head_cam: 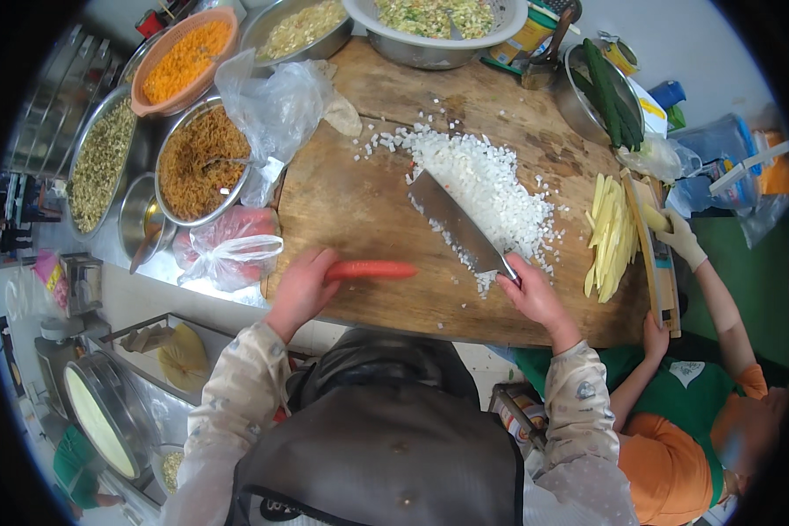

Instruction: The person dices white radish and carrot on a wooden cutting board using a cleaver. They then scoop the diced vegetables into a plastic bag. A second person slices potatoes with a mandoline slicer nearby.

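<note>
My left hand (307, 287) grips one end of a peeled carrot (378, 270), which points to the right over the front of a wooden cutting board (361, 210). In my right hand (532, 293) is the handle of a cleaver (457, 223). Its broad blade slants up and left along the edge of a heap of diced white vegetable (480, 177). White bits cling along the blade's left edge. The carrot and the blade are apart.
A co-worker's gloved hand (682, 238) presses a pale vegetable on a wooden slicer (651, 256), beside yellowish slices (608, 237). Cucumbers (608, 92) stand in a steel bowl at back right. Leftward are a bagged red bundle (227, 246), a brown shredded filling (200, 161) and shredded carrot (187, 59).
</note>
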Tool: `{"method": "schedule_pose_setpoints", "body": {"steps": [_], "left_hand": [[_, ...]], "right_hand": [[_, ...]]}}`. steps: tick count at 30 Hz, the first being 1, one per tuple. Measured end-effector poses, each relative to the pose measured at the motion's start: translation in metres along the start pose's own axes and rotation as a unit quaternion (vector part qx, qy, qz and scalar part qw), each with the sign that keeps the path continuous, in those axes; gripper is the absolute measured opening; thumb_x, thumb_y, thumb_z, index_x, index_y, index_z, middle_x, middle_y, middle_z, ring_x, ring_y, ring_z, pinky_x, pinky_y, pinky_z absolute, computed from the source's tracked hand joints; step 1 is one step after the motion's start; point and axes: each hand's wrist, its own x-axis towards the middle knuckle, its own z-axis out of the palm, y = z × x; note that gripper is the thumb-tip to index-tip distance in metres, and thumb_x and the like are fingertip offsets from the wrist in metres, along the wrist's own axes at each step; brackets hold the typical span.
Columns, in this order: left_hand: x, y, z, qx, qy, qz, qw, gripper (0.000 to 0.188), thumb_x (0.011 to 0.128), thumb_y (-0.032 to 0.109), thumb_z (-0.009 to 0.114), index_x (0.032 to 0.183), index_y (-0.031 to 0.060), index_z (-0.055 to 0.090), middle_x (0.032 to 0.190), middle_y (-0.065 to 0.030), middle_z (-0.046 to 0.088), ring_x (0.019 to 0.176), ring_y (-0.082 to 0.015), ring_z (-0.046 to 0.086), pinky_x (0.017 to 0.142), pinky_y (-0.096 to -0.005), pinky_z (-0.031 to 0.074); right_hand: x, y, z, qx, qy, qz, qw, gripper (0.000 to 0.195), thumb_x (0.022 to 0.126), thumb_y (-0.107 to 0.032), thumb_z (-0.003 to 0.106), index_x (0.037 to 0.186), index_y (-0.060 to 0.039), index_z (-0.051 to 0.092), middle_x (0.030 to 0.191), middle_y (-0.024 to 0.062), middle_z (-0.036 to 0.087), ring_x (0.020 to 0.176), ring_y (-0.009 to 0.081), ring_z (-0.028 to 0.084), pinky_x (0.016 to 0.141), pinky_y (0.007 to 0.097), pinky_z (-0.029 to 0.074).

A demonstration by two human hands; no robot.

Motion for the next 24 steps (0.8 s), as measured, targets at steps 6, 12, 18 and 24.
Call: {"method": "schedule_pose_setpoints", "body": {"steps": [6, 12, 18, 24], "left_hand": [[0.037, 0.02, 0.017, 0.068, 0.012, 0.076, 0.995, 0.046, 0.065, 0.007, 0.069, 0.11, 0.0119, 0.057, 0.114, -0.0136, 0.052, 0.11, -0.0335, 0.049, 0.094, -0.0458, 0.04], [0.085, 0.116, 0.048, 0.111, 0.0, 0.307, 0.945, 0.072, 0.072, 0.006, 0.06, 0.131, 0.0441, 0.046, 0.143, -0.0062, 0.035, 0.134, -0.032, 0.03, 0.109, -0.0582, 0.021], [0.128, 0.125, 0.05, 0.173, -0.035, 0.358, 0.917, 0.076, 0.075, 0.005, 0.057, 0.134, 0.0499, 0.039, 0.147, -0.0035, 0.031, 0.137, -0.03, 0.027, 0.11, -0.0562, 0.02], [0.169, 0.117, 0.057, 0.254, -0.021, 0.314, 0.915, 0.076, 0.075, 0.007, 0.059, 0.136, 0.0467, 0.038, 0.147, -0.0047, 0.03, 0.138, -0.0296, 0.024, 0.11, -0.0561, 0.019]], "right_hand": [[-0.016, -0.032, -0.004, 0.313, 0.033, 0.157, 0.936, 0.006, 0.094, -0.007, 0.049, 0.094, -0.0061, 0.044, 0.062, 0.0013, 0.047, 0.041, 0.0095, 0.044, 0.038, 0.0256, 0.038], [-0.026, -0.062, 0.001, 0.573, 0.145, 0.206, 0.78, 0.008, 0.095, -0.008, 0.044, 0.103, -0.0051, 0.044, 0.065, 0.0057, 0.047, 0.039, 0.0114, 0.041, 0.033, 0.0264, 0.036], [-0.06, -0.055, -0.014, 0.647, 0.11, 0.235, 0.717, 0.01, 0.094, -0.005, 0.044, 0.104, -0.005, 0.044, 0.066, 0.0052, 0.046, 0.04, 0.0118, 0.04, 0.034, 0.027, 0.033], [-0.093, -0.047, -0.015, 0.681, 0.067, 0.253, 0.684, 0.012, 0.093, -0.006, 0.045, 0.105, -0.0068, 0.045, 0.065, 0.0047, 0.045, 0.04, 0.0104, 0.038, 0.034, 0.0252, 0.033]]}}
